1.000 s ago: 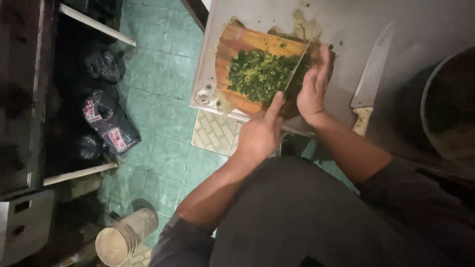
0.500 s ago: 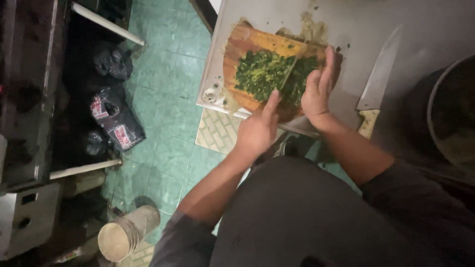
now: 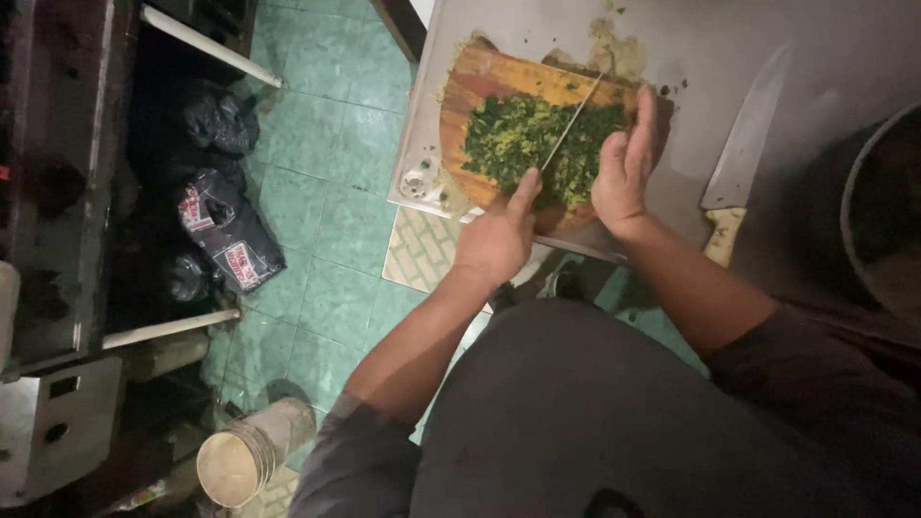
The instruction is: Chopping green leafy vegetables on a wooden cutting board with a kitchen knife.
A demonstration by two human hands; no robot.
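**Blade down in the greens**

Nearest us, the left hand (image 3: 494,240) is wrapped tight round the handle of the chopping knife (image 3: 568,128), forefinger along the spine. Right hand (image 3: 624,163) lies flat, fingers straight, pressing the blade tip. Under it, the chopped herbs (image 3: 523,144) heap on the wooden cutting board (image 3: 489,82): light, loose, damp, likely to cling and scatter. Farther right, a spare knife (image 3: 748,144) rests on the bench (image 3: 710,48).

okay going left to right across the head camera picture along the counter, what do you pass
Wooden cutting board → chopped greens → left hand → right hand → spare knife → large pot.
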